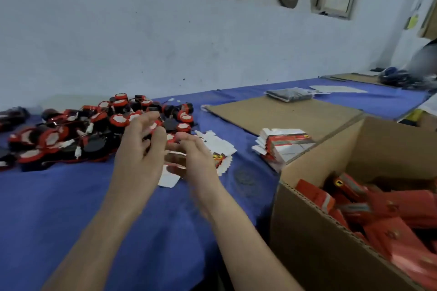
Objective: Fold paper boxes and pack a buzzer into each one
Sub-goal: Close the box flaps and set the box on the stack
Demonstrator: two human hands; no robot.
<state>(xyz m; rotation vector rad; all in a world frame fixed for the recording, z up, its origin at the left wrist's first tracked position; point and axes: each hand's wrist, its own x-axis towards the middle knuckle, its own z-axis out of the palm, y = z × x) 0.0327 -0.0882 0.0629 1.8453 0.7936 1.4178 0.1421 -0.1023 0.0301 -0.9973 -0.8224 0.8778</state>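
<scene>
A heap of red-and-black round buzzers [71, 134] with thin wires lies on the blue table cover [59, 208] at the left. My left hand [142, 151] hovers at the heap's right edge, fingers loosely curled and holding nothing that I can make out. Close beside it, my right hand [196, 160] grips a flat white-and-red paper box [168, 178], whose flap sticks out below the palm. Both hands are blurred. More flat box blanks [222, 149] lie just behind the right hand. A neat stack of flat boxes [281, 146] sits further right.
An open cardboard carton [307, 231] at the lower right holds several packed red boxes [378, 210]. A flat cardboard sheet [272, 113] lies behind the stack, with a dark packet [289, 95] on its far edge. Another person [425, 59] works at the far right. A wall runs behind the table.
</scene>
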